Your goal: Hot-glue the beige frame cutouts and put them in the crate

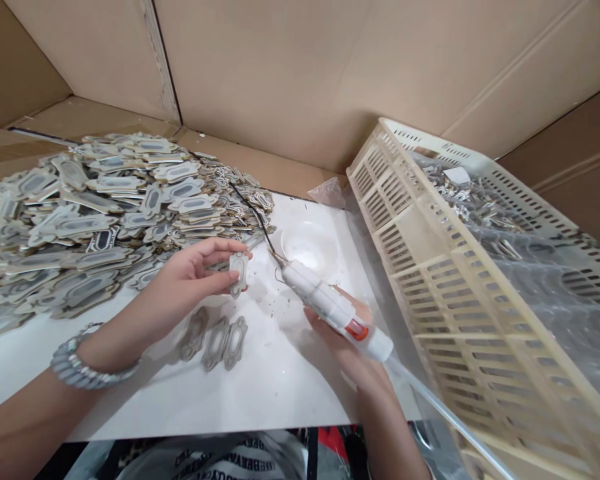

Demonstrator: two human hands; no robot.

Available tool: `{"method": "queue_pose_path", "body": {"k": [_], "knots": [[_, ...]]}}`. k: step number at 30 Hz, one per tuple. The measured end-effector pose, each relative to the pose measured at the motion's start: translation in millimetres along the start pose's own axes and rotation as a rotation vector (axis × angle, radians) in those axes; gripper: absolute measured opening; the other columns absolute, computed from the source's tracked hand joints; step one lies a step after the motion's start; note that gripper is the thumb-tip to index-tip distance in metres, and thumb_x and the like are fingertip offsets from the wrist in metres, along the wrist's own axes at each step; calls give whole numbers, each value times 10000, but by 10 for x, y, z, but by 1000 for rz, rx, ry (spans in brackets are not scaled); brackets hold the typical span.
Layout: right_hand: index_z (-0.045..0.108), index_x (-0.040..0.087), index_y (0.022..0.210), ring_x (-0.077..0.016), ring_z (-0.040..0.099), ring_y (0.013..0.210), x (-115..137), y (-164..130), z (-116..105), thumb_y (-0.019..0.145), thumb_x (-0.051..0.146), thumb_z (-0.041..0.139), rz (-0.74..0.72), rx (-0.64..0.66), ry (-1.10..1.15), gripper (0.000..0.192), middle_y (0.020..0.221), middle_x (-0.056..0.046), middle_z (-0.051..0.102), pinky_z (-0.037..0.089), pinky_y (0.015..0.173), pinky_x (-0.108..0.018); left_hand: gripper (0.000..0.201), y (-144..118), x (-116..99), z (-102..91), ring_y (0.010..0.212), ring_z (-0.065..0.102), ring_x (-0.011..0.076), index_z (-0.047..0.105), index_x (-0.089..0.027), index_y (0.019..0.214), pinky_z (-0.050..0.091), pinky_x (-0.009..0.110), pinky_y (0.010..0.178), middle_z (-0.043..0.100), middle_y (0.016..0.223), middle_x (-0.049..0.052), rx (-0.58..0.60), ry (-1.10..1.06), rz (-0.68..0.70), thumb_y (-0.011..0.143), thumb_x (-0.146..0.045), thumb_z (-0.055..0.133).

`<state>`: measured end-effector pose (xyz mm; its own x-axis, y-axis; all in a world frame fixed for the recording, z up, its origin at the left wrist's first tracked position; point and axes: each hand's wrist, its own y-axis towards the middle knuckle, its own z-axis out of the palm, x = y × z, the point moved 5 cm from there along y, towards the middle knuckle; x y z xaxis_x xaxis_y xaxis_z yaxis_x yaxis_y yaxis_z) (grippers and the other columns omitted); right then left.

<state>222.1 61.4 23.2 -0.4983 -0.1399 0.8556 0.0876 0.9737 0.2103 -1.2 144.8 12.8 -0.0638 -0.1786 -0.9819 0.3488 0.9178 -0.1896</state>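
Observation:
Between the thumb and fingers of my left hand (pixel 195 270) is a small grey ornate frame-shaped plate (pixel 239 272), held upright above the white table. My right hand (pixel 347 347) is wrapped round a white hot glue gun (pixel 323 297), its nozzle pointing up and left, apart from the plate. A long translucent glue stick (pixel 445 410) runs out of the gun's rear. On the table below my left hand lie three similar loose plates (pixel 236 343). A bracelet of grey beads (pixel 83 360) circles my left wrist.
A large heap of ornate plates (pixel 105 207) covers the table's left and back. To the right stands a cream slotted plastic crate (pixel 405 233) with metallic pieces and clear plastic layers inside. A white round dish (pixel 307 243) and a small clear bag (pixel 327 192) sit near the cardboard wall (pixel 290 73).

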Motion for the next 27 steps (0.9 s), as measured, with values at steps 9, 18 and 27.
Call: {"method": "queue_pose_path", "body": {"k": [9, 18, 27], "knots": [[687, 241, 875, -173, 706, 739, -64, -36, 92, 780, 64, 603, -187, 69, -12, 217, 912, -21, 748, 573, 666, -255, 320, -66, -88, 15, 735, 660, 117, 695, -238, 1084, 549, 153, 631, 728, 975, 28, -29, 91, 95, 839, -438, 742], [712, 251, 923, -172, 710, 788, -64, -62, 127, 812, 95, 589, -237, 154, -29, 227, 982, -21, 763, 562, 761, -293, 262, -108, -173, 52, 699, 676, 107, 700, -223, 1045, 529, 140, 585, 729, 996, 28, -13, 76, 113, 812, -339, 733], [721, 248, 912, -181, 711, 786, -55, -80, 136, 837, 116, 622, -222, 150, -37, 181, 982, -29, 764, 544, 762, -306, 386, -108, -102, 38, 651, 662, 145, 682, -216, 1098, 477, 182, 471, 724, 1009, 68, -19, 147, 97, 787, -440, 731]]}}
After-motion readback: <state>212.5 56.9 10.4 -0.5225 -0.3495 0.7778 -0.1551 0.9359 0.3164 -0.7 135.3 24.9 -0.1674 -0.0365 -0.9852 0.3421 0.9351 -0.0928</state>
